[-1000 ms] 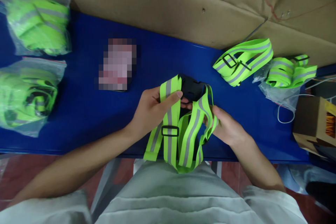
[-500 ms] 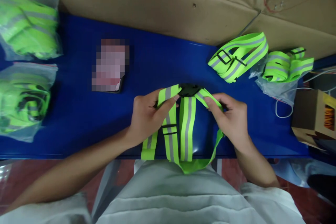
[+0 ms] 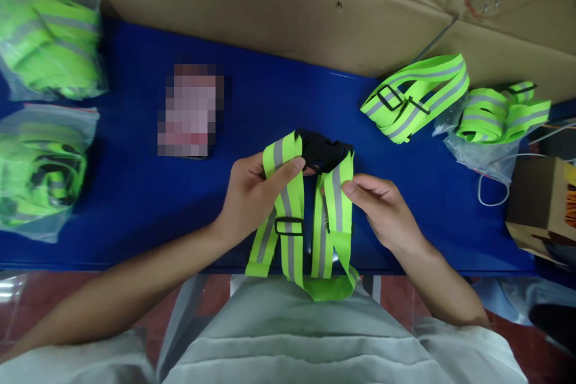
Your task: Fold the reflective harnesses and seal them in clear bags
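A neon-yellow reflective strap (image 3: 289, 252) with a grey stripe hangs in loops over the front edge of the blue table. At its top sits a black plastic buckle (image 3: 324, 151). My left hand (image 3: 252, 195) grips the strap just left of the buckle, thumb on top. My right hand (image 3: 382, 207) pinches the strap's right side below the buckle between thumb and fingers. On the middle loop, below my left thumb, is a black slider (image 3: 289, 226). Some of my left fingers are hidden behind the strap.
Two clear bags of yellow straps, an upper bag (image 3: 54, 42) and a lower bag (image 3: 42, 171), lie at the left. A pixelated phone-like object (image 3: 189, 111) is nearby. Folded straps (image 3: 416, 96), a rolled strap (image 3: 483, 114), and a cardboard box (image 3: 535, 195) are at the right.
The buckle has risen a little and now faces me more fully. My right hand has moved slightly down, and the strap's right side now hangs straight down beside the middle loops.
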Demonstrator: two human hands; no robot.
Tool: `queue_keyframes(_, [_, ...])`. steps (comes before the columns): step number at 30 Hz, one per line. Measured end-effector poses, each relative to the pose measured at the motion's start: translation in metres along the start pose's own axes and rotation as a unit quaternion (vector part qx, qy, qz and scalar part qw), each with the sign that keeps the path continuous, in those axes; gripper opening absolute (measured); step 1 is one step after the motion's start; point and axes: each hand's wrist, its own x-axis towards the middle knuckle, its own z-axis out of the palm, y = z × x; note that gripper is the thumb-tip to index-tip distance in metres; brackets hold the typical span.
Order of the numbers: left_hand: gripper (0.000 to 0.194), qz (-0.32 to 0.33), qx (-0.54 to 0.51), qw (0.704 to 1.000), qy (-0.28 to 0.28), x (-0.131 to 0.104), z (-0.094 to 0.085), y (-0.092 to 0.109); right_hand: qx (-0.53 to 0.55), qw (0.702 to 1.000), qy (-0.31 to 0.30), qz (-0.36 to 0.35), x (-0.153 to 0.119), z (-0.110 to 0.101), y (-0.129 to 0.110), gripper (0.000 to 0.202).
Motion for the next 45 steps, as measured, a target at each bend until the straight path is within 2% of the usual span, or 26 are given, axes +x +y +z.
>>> queue_keyframes(4, [0.019,-0.048,-0.079,0.995,-0.033,0.003,0.004,-0.004,-0.061,0.990,0.029,-0.122,0.001,-0.004,0.001,0.012])
queue_keyframes(6, [0.021,-0.082,-0.118,0.988,-0.060,0.006,0.005,-0.006,-0.064,0.984,0.051,-0.156,0.001,-0.003,0.001,0.008])
queue_keyframes(9, [0.024,-0.101,-0.144,0.981,-0.079,0.007,0.006,-0.008,-0.065,0.983,0.078,-0.150,0.000,0.002,0.000,0.014])
queue_keyframes(14, [0.022,-0.105,-0.122,0.986,-0.047,0.006,0.006,-0.005,-0.067,0.984,0.105,-0.131,-0.002,0.012,0.000,0.028])
queue_keyframes(17, [0.017,-0.072,-0.105,0.992,-0.015,0.006,0.007,-0.005,-0.109,0.980,0.103,-0.133,-0.003,0.008,-0.003,0.029])
queue_keyframes(20, [0.018,-0.024,-0.079,0.997,-0.006,0.006,0.007,-0.006,-0.182,0.960,0.108,-0.181,-0.002,-0.001,-0.006,0.021])
queue_keyframes(21, [0.020,-0.015,-0.075,0.997,-0.013,0.005,0.007,-0.007,-0.182,0.962,0.101,-0.178,-0.002,-0.004,-0.006,0.019])
queue_keyframes(23, [0.021,-0.011,-0.089,0.996,-0.028,0.004,0.007,-0.007,-0.135,0.981,0.064,-0.125,0.000,-0.007,-0.004,0.020])
queue_keyframes(25, [0.022,-0.027,-0.122,0.991,-0.039,0.004,0.008,-0.006,-0.063,0.996,0.016,-0.054,0.002,-0.006,-0.001,0.022])
queue_keyframes(27, [0.024,-0.056,-0.154,0.985,-0.047,0.003,0.008,-0.006,-0.008,1.000,0.002,-0.027,0.002,-0.001,0.002,0.028])
queue_keyframes(32, [0.029,-0.093,-0.173,0.979,-0.062,0.004,0.010,-0.004,0.038,0.997,0.060,-0.042,0.005,0.005,-0.002,0.057])
queue_keyframes(34, [0.027,-0.097,-0.173,0.978,-0.067,0.003,0.010,-0.004,0.031,0.998,0.051,-0.031,0.007,0.002,-0.004,0.063])
queue_keyframes(37, [0.023,-0.086,-0.182,0.977,-0.068,0.002,0.010,-0.007,0.009,1.000,-0.001,0.011,0.012,-0.005,-0.003,0.062])
queue_keyframes(40, [0.023,-0.054,-0.167,0.984,-0.039,0.003,0.010,-0.011,-0.002,0.999,-0.036,0.032,0.011,-0.010,-0.004,0.066])
queue_keyframes(42, [0.022,-0.035,-0.152,0.988,-0.017,0.005,0.010,-0.012,-0.004,1.000,-0.027,0.014,0.007,-0.011,-0.006,0.071])
queue_keyframes(45, [0.021,-0.017,-0.146,0.989,0.006,0.009,0.008,-0.009,-0.056,0.997,-0.017,-0.044,0.000,-0.012,-0.007,0.064])
